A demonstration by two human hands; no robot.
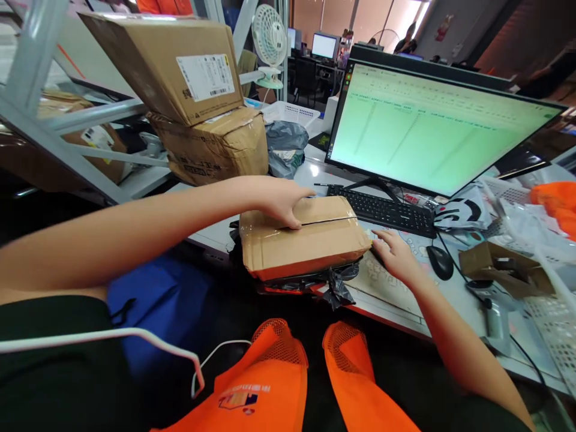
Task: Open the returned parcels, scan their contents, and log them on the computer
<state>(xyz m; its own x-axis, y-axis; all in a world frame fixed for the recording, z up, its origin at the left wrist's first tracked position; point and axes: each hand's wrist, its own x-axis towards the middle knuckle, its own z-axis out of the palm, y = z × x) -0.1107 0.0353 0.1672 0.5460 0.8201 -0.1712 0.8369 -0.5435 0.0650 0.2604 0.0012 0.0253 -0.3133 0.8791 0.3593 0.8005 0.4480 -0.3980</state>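
A cardboard box (310, 246) lies at the desk's near edge, with torn black plastic (339, 288) under and in front of it. Across its top runs a dark, narrow seam or slit. My left hand (281, 201) grips the box from its far left side, thumb pressed on the top; the other fingertips are mostly hidden. Beside the box's right end, my right hand (396, 255) is closed around a small black and yellow tool (377, 253), mostly covered by the fingers. Its yellow end is close to the box's right corner; whether they touch, I cannot tell.
Two stacked cartons (207, 78) stand at the left beside a metal frame (67, 156). Behind the box are a keyboard (382, 211) and a monitor (432, 126). On the right are a mouse (440, 263), a small open carton (506, 270) and a handheld scanner (495, 318).
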